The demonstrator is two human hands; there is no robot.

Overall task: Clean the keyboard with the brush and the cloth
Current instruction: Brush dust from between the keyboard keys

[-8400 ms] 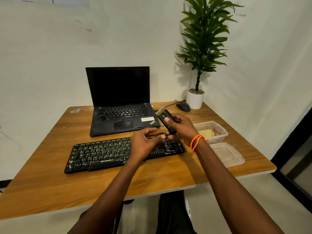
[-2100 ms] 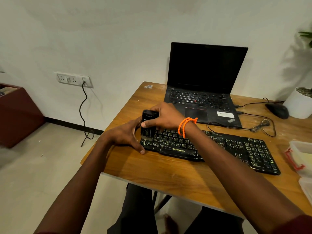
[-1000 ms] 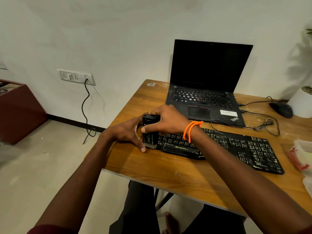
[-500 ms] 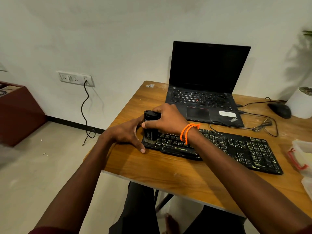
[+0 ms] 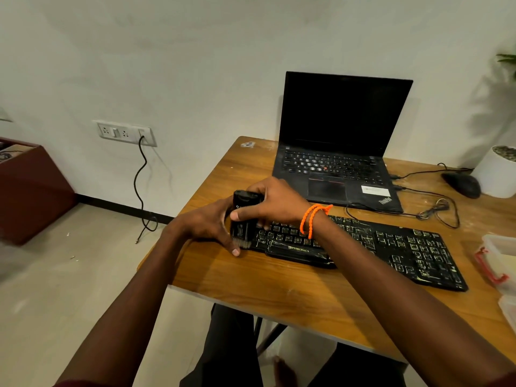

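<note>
Head view, one frame. Keyboard (image 5: 363, 247) black, lying across the centre-right of the frame on the wooden table (image 5: 279, 286), its left end hidden under both hands.

Right hand (image 5: 275, 203), centre frame, orange cord (image 5: 312, 219) round the wrist: grip wrapped round the black brush (image 5: 243, 219), thumb across the front of the body, fingers behind it and mostly out of sight. Brush stands about upright, bristles down at the keyboard's lower left corner; whether the bristles touch keys or the table edge of the casing is hard to make out.

Left hand (image 5: 206, 224), just left of the brush: fingers curled against the keyboard's left end, thumb tip down on the table. Its palm side is hidden, so how firmly the grip holds the casing cannot be told.

Cloth: not identifiable. A clear plastic container (image 5: 499, 261) with a red clip is cut off by the right edge; contents pale, unclear.

Laptop (image 5: 340, 141) open, screen dark, upper centre-right behind the keyboard. Mouse (image 5: 462, 184) and a white pot (image 5: 497, 177) at the right edge, the plant mostly cut off. Cables (image 5: 435, 212) loop between laptop and keyboard.

Wall socket (image 5: 125, 132) upper left, black lead hanging to the floor.
</note>
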